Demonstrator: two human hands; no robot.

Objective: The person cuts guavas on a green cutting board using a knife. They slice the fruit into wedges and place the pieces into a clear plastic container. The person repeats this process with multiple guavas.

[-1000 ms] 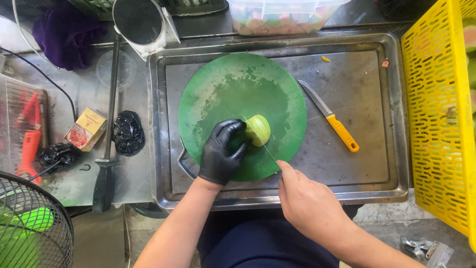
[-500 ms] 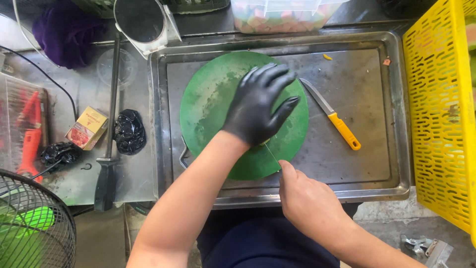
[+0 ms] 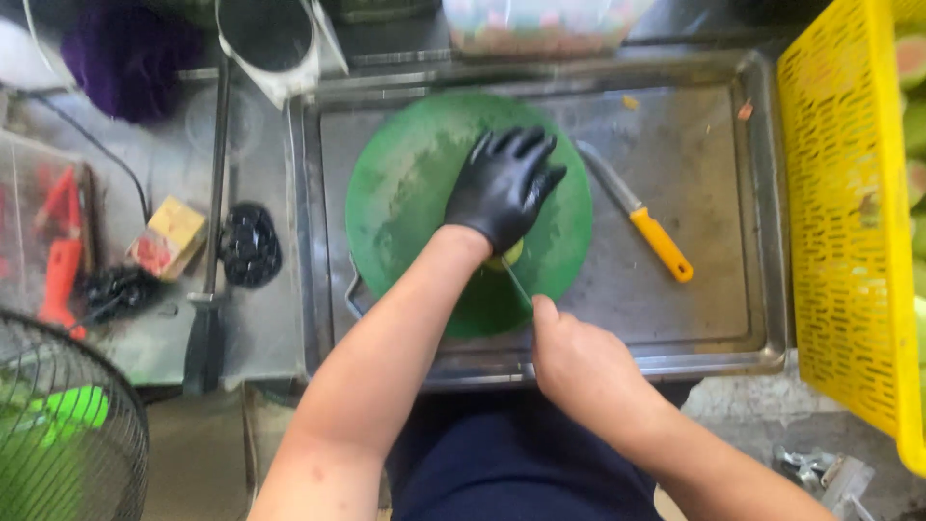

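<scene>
My left hand [image 3: 502, 188], in a black glove, lies flat with fingers spread on top of a small yellow-green fruit [image 3: 511, 256], pressing it onto the round green cutting board [image 3: 405, 203]. Only a sliver of the fruit shows under the palm. My bare right hand [image 3: 579, 367] is at the board's near edge, closed around a thin-bladed knife [image 3: 517, 283] whose blade points at the fruit from below. The knife's handle is hidden inside the fist.
The board sits in a steel tray [image 3: 762, 318]. A yellow-handled knife [image 3: 656, 239] lies in the tray to the right. A yellow perforated crate [image 3: 839, 241] stands at the right edge. A fan guard [image 3: 68, 434], red tools [image 3: 58, 251] and a small box [image 3: 169, 236] lie left.
My left hand went from gripping the fruit's side to lying flat over it with fingers spread. The right hand stayed at the board's near edge.
</scene>
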